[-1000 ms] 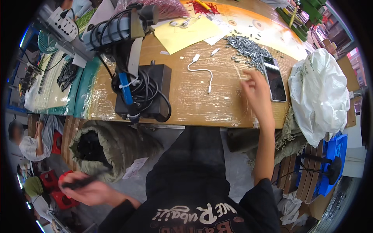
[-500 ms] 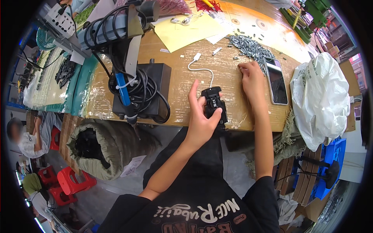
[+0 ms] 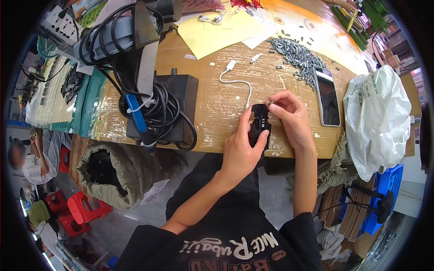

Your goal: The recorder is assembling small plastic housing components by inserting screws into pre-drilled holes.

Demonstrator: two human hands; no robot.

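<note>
My left hand [image 3: 244, 147] is closed around a small black plastic device [image 3: 261, 118] at the table's front edge. Its thumb and fingers grip the device's sides. At the device's upper right corner, my right hand [image 3: 293, 118] pinches a small metal pin [image 3: 270, 103] between thumb and fingertips. The pin is partly covered by the fingers. A short white cable [image 3: 237, 81] with a plug runs across the table to behind the device. Farther back lies a pile of small silver metal pins [image 3: 294, 54]. A phone [image 3: 327, 97] rests to the right of the pile.
A black box [image 3: 183, 97] with coiled cables and a blue-handled tool [image 3: 139, 113] stands at left. A white plastic bag [image 3: 377, 122] bulges at right. Yellow paper [image 3: 212, 34] lies at the back. Below the table, a fabric sack [image 3: 129, 174] stands at left.
My right hand has come from beside the metal pile, toward me and left, to the device with a pin in its fingertips. My left hand has shifted slightly right with the device.
</note>
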